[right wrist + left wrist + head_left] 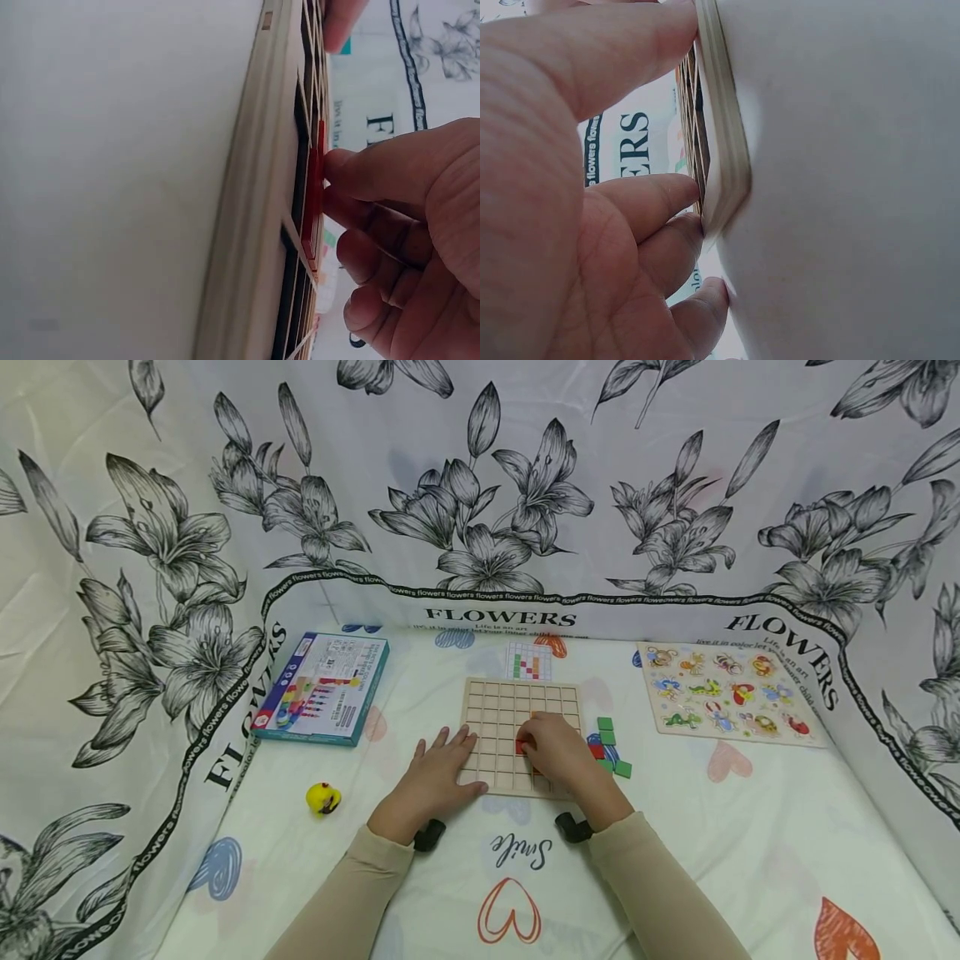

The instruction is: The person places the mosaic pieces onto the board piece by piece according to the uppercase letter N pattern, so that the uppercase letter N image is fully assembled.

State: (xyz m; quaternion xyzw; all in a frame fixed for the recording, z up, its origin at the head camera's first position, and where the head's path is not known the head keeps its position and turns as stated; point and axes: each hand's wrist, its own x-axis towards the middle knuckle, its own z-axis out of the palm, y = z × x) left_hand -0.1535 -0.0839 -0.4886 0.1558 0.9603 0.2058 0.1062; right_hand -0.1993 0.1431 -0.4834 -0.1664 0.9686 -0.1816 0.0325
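A wooden grid board (490,760) lies in front of me. My left hand (435,777) rests with spread fingers at its left edge; the left wrist view shows fingertips touching the rim. Over the board's right half, my right hand (558,752) pinches a small red square tile (520,747) with thumb and index finger. In the right wrist view that red tile (313,199) sits at the grid, beneath the fingertips. Bits of orange show beside the right hand, mostly hidden by it. Loose green tiles (605,723) and a red tile (596,751) lie right of the board.
Behind the board is a pattern card (528,662) with coloured squares. A boxed toy set (322,689) lies at the left, with a yellow duck (323,798) nearer me. An insect picture board (727,693) is at the right. Flower-printed cloth (480,510) surrounds the surface.
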